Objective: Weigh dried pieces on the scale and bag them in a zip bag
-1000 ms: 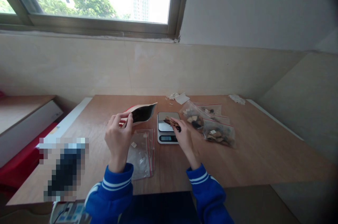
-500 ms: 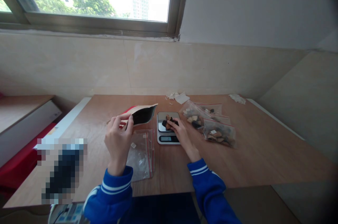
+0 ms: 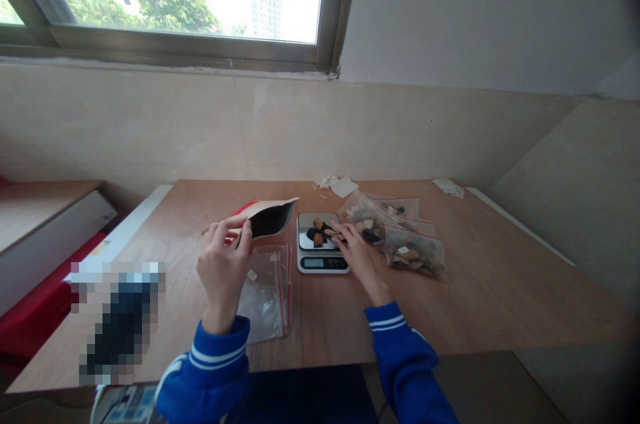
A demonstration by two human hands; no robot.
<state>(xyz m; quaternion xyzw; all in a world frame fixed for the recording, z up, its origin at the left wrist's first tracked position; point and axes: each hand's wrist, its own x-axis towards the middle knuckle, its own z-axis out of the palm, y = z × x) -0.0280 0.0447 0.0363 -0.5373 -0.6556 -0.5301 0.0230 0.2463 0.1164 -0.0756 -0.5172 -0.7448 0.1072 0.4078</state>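
My left hand [image 3: 223,263] holds an open red and tan pouch [image 3: 264,217] with a dark inside, lifted above the table, mouth turned right. A small digital kitchen scale [image 3: 320,252] sits in the middle of the table with several dark and tan dried pieces [image 3: 320,233] on its plate. My right hand [image 3: 358,257] rests at the scale's right edge, fingertips touching the pieces. Whether it pinches one I cannot tell.
Empty clear zip bags [image 3: 267,289] lie flat below my left hand. Filled zip bags [image 3: 400,237] of dried pieces lie right of the scale. Paper scraps [image 3: 340,184] sit at the table's far edge. A pixelated dark object [image 3: 117,324] stands at the front left.
My right hand has slid from over the scale's plate to its right edge, uncovering several dried pieces left on the plate. The left hand and pouch have stayed nearly still.
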